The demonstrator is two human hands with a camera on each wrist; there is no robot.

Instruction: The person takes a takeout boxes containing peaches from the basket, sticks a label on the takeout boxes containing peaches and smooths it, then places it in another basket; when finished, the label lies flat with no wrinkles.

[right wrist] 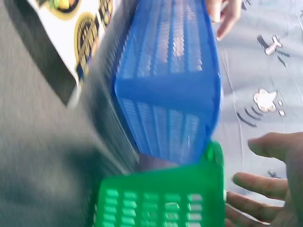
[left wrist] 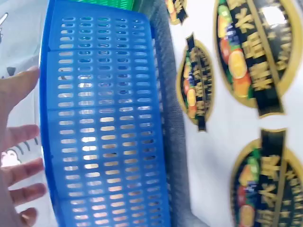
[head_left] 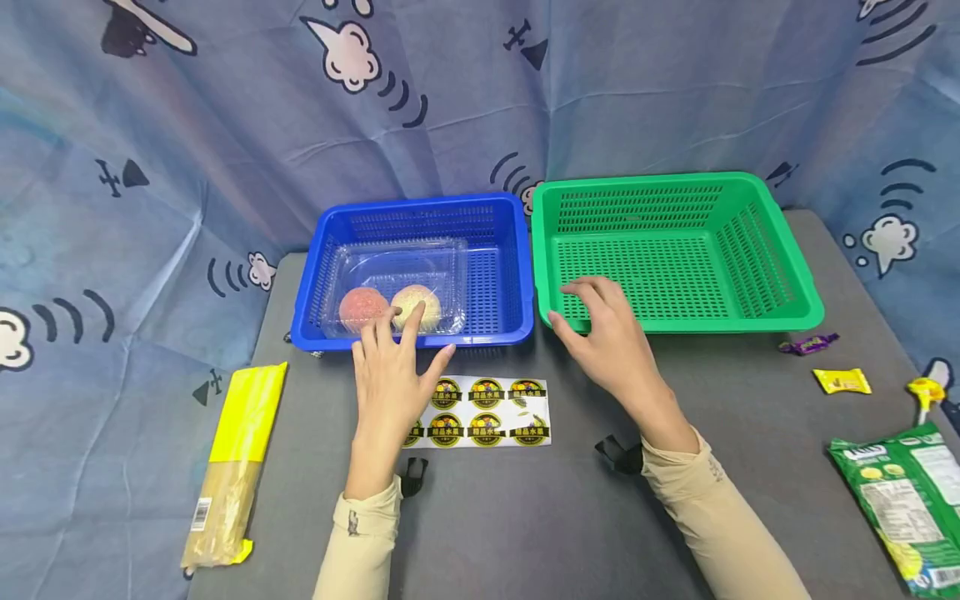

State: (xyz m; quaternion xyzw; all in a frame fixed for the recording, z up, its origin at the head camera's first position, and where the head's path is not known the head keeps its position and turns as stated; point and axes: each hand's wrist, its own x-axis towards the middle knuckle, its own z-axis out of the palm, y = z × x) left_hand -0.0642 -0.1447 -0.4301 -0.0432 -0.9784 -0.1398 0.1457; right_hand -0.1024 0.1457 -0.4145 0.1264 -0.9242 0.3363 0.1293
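Observation:
A clear plastic box lies in the blue basket. Toward its front sit a pink round item and a pale yellow round item. My left hand hovers over the basket's front rim, its fingers spread, partly hiding the pale yellow item; nothing is in its grasp. My right hand is above the front left part of the green basket, fingers loosely bent and holding nothing. Part of a sheet of round fruit stickers is covered by the left hand.
A yellow-and-clear long packet lies on the grey table at the left. At the right are a purple-wrapped candy, a yellow-wrapped candy, a yellow lollipop and a green snack bag. A patterned curtain hangs behind.

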